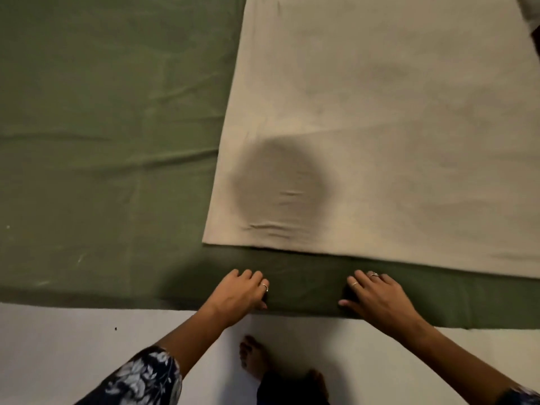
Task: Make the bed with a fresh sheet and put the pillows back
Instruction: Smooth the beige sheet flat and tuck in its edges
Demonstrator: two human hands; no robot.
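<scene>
A green sheet [102, 141] covers the bed, lying fairly flat with a few creases. A beige sheet [380, 127] is spread flat over its right part, its near edge running just beyond my hands. My left hand [242, 293] and my right hand [371, 296] sit side by side on the green strip at the bed's near edge. Both have their fingers curled down, with the thumb opposite them, pinching the green fabric. The fingertips are hidden under the hands. No pillow is clearly in view.
A white floor [73, 346] runs along the near side of the bed, and my bare feet [254, 361] stand on it close to the edge. A pale object [530, 16], cut off by the frame, lies at the top right corner.
</scene>
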